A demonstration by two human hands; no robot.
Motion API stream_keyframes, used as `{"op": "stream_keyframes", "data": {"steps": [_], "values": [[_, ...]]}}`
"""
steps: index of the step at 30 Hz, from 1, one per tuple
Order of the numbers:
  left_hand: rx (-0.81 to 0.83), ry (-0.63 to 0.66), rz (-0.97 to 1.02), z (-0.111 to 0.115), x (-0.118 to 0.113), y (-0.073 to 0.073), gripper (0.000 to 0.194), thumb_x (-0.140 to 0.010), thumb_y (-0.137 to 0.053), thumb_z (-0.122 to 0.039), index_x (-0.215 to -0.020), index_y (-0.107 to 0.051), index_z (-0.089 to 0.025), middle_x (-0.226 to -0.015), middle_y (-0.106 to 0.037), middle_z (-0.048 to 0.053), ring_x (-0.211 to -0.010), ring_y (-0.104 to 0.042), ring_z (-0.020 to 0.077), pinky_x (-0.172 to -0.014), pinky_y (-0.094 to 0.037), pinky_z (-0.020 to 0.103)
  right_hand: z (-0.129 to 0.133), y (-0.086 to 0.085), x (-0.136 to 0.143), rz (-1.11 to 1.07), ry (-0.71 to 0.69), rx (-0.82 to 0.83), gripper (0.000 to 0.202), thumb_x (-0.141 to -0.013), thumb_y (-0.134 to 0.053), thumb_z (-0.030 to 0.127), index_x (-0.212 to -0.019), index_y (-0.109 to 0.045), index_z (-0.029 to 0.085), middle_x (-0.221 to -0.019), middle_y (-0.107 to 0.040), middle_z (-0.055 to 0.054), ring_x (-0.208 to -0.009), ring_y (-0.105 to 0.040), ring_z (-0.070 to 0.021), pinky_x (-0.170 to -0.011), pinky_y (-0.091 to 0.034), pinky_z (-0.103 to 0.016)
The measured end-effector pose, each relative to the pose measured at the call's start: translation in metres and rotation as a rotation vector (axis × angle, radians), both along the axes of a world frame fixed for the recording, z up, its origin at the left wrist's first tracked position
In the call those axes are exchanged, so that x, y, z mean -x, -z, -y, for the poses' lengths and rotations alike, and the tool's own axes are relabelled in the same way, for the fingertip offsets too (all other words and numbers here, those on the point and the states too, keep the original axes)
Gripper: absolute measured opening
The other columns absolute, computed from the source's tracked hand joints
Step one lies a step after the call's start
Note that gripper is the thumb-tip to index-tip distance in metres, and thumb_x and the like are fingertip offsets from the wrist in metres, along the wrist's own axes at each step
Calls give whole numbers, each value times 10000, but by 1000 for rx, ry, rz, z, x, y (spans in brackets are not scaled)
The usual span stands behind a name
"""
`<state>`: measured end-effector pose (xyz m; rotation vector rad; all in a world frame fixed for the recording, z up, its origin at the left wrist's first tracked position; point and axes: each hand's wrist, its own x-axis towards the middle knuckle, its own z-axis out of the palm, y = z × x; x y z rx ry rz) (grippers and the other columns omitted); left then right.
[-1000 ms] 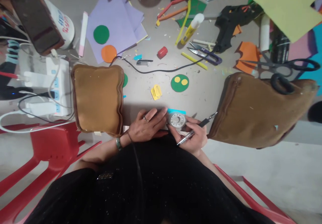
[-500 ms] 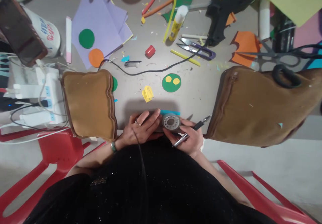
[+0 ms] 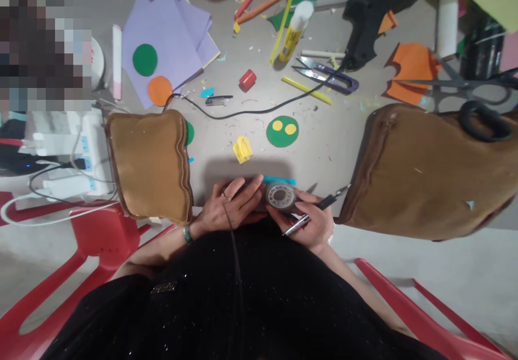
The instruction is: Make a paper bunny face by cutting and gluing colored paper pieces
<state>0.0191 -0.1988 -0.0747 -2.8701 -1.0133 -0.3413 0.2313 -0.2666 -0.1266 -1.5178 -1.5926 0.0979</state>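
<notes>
My left hand (image 3: 233, 202) lies on the table's near edge with its fingers stretched out. Its fingertips touch the left end of a blue paper strip (image 3: 283, 180). Just right of them, a round grey tape roll (image 3: 280, 195) with a hole in its middle rests against the strip and covers part of it. Thumb and fingers of my right hand (image 3: 313, 222) close around the roll's right side. A black and silver pen (image 3: 299, 224) is tucked across that same hand. Beyond lie folded yellow paper pieces (image 3: 242, 150) and a green disc (image 3: 282, 138) bearing two yellow circles.
Brown pouches (image 3: 149, 167) (image 3: 421, 174) flank the hands. Farther back are a black cord (image 3: 243, 113), a red cap (image 3: 247, 80), snips (image 3: 324, 74), a glue stick (image 3: 295, 33), a glue gun (image 3: 364, 22), scissors (image 3: 457, 85) and purple paper (image 3: 162, 31).
The whole view has shifted slightly, so everything appears a little farther right. Both hands keep the same hold and place beside the blue strip.
</notes>
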Motion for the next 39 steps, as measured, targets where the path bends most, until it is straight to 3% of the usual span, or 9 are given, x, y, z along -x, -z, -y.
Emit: {"op": "stream_keyframes", "data": {"steps": [4, 12, 19, 25, 30, 39], "values": [[-4, -2, 25, -1, 0, 0, 427, -1096, -546, -560, -1223, -806, -246, -1365, -806, -14, -1096, -636, 216, -923, -510, 344, 0, 0, -1, -27, -17, -19, 498, -764, -1009, 413, -1038, -632, 239, -991, -809, -84, -813, -807, -256, -677, -679, -389], [-2, -2, 18, 0, 0, 2, 435, -1062, -602, -587, -1246, -816, -256, -1409, -784, 16, -1136, -599, 245, -929, -481, 363, -1, -3, -2, 8, -15, -6, 526, -725, -1034, 386, -1021, -627, 233, -988, -813, -86, -804, -814, -256, -628, -673, -363], [-4, -4, 35, -1, 0, 1, 426, -1092, -558, -566, -1236, -816, -260, -1348, -814, -17, -1116, -630, 221, -930, -500, 353, -4, -9, -1, 44, -13, 7, 474, -784, -990, 408, -1020, -614, 242, -961, -816, -78, -799, -804, -247, -643, -657, -348], [25, 8, 12, 1, 2, 0, 422, -1081, -583, -517, -1315, -771, -221, -1419, -783, 34, -1145, -643, 234, -951, -503, 354, -9, -15, 1, 12, 0, 90, 319, -862, -908, 428, -916, -643, 257, -892, -815, -50, -711, -773, -233, -565, -616, -346], [13, 7, 30, 1, 2, 4, 440, -1049, -630, -580, -1286, -778, -242, -1413, -783, 39, -1156, -626, 248, -950, -496, 366, -10, -12, 2, -36, 0, 92, 347, -818, -928, 397, -927, -629, 260, -883, -810, -36, -717, -782, -235, -591, -619, -349], [-6, -4, 22, 2, 2, 7, 465, -1061, -589, -608, -1309, -790, -270, -1434, -773, 23, -1183, -608, 256, -980, -477, 364, -12, -11, 4, 4, 35, 18, 432, -840, -905, 509, -940, -578, 246, -872, -812, -52, -669, -772, -206, -505, -560, -296]]}}
